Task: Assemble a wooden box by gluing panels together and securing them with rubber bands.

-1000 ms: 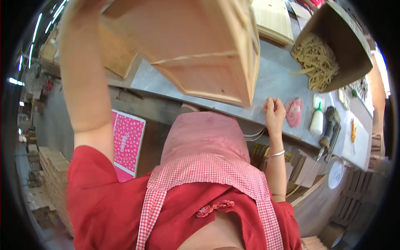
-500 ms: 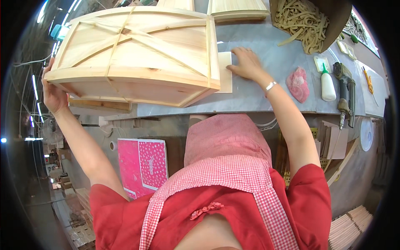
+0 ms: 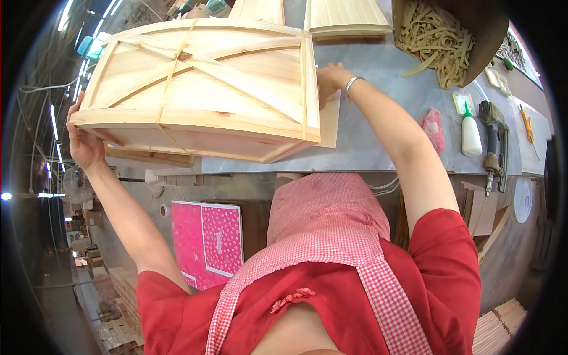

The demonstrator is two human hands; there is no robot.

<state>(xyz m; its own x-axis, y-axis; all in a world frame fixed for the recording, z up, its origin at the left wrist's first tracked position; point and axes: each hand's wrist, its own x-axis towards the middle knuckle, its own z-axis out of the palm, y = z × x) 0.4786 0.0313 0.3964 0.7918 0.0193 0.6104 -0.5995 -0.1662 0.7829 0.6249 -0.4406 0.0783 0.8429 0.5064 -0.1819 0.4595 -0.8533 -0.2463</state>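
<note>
A pale wooden crate (image 3: 236, 97) with crossed slats on its upper face lies at the bench's left, its left end jutting past other wood below. Narrow tan bands (image 3: 168, 89) run across it, one near the middle and one by the right end. My left hand (image 3: 87, 139) is closed round the crate's near left corner. At the crate's right end is my right hand (image 3: 331, 80), bent inward against or close beside it, most of its fingers hidden. A thin pale board (image 3: 329, 131) sticks out from under the crate's right end.
Flat wooden panels (image 3: 346, 21) are stacked behind the crate. A box (image 3: 488, 35) of tan elastic bands (image 3: 438, 44) stands far right. On the grey bench (image 3: 384, 148) lie a pink bundle (image 3: 433, 130), a green-tipped glue bottle (image 3: 470, 136), an air nailer (image 3: 494, 139) and an orange-handled tool (image 3: 526, 124).
My right hand has moved left from the bench beside the thin board to the crate's right end. My left hand keeps its hold; the whole view has shifted slightly.
</note>
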